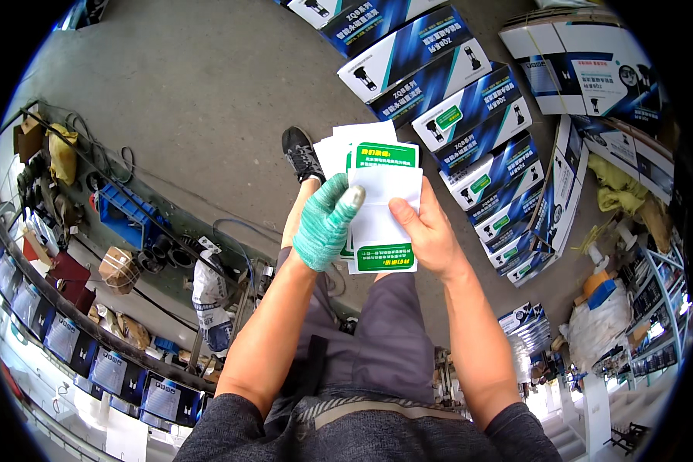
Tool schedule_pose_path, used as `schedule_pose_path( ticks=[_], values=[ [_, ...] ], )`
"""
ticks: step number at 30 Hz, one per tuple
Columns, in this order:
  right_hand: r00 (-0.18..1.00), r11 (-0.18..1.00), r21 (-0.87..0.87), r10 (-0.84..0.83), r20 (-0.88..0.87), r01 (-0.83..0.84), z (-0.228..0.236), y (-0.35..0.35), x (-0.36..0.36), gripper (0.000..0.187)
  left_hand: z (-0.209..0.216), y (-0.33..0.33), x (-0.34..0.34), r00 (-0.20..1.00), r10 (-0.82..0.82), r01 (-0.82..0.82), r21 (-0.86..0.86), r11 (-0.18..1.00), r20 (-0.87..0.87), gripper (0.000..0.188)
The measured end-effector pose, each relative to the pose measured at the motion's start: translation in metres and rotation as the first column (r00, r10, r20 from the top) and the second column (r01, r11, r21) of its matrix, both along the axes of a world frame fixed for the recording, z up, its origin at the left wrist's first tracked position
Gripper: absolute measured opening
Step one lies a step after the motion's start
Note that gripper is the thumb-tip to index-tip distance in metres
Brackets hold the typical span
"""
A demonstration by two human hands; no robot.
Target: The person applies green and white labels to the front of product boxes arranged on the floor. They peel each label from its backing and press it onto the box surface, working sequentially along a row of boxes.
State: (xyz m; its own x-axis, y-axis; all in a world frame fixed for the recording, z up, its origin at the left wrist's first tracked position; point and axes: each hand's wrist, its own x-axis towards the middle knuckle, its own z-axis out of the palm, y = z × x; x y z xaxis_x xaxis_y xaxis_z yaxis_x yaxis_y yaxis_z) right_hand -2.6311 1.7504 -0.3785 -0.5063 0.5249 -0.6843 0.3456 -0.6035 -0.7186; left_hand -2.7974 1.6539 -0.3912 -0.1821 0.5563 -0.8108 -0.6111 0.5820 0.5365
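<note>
Both hands hold a loose stack of white paper sheets [383, 208] in front of my body, some with green printed labels. My left hand [328, 223], in a green knit glove, grips the left side with its thumb on top. My bare right hand [433, 231] clasps the right side, its thumb pressed on the top sheet. More white sheets fan out beyond the top one, toward the far side. Most of the fingers are hidden beneath the paper.
A curving row of blue and white cartons [470, 115] runs along the right, several bearing green stickers. Larger cartons [593, 69] stand farther right. On the left are a blue crate [127, 215], a yellow bag [61, 144] and a rail [92, 323]. A cable [242, 227] lies on the grey floor.
</note>
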Motion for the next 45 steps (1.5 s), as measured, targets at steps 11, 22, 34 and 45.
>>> schedule_pose_path(
  ticks=[11,22,34,45],
  values=[
    [0.999,0.993,0.113,0.032,-0.013,-0.03,-0.001,-0.003,0.02,0.027,-0.017,0.003,0.0,0.977,0.171,-0.19,-0.16,0.969,-0.125,0.036],
    [0.94,0.897,0.337,0.331,-0.083,-0.286,0.021,0.025,0.02,0.039,-0.028,-0.007,0.014,0.986,0.108,-0.123,-0.12,0.985,-0.126,0.03],
    [0.875,0.835,0.325,0.482,-0.04,-0.445,0.019,0.063,0.017,0.023,-0.033,0.012,0.016,0.985,0.095,-0.113,-0.126,0.986,-0.145,0.028],
    [0.922,0.871,0.345,0.386,-0.038,-0.351,0.012,0.054,0.035,0.017,-0.043,0.015,0.025,0.978,0.147,-0.169,-0.148,0.975,-0.146,0.027]
  ],
)
